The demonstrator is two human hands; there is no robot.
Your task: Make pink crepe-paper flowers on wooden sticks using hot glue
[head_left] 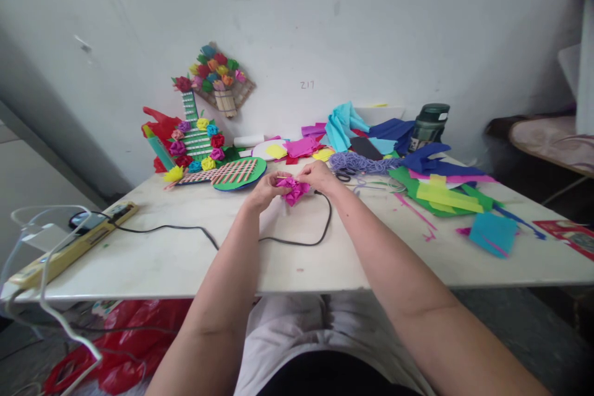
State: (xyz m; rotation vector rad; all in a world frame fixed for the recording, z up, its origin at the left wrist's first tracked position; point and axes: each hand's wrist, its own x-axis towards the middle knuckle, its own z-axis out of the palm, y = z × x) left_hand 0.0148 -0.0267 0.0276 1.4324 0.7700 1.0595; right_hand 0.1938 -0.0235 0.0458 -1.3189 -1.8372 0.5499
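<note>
A crumpled magenta paper flower (295, 192) is held between my two hands above the middle of the white table. My left hand (268, 190) pinches its left side, by a thin pale stick or edge at the top. The fingers of my right hand (317, 176) close on its upper right side. A black cable (320, 238) loops across the tabletop below the flower. To the left lies a green oval piece with crossed pink sticks (239, 174). Just right of my right hand are black-handled scissors (343, 176), partly hidden by purple yarn (362, 163).
At the back left stands a guitar-shaped craft with paper flowers (197, 142); a bouquet craft (221, 77) hangs on the wall. Coloured paper sheets (445, 195) and a dark green bottle (427, 127) are on the right. A power strip (69, 247) lies at the left edge.
</note>
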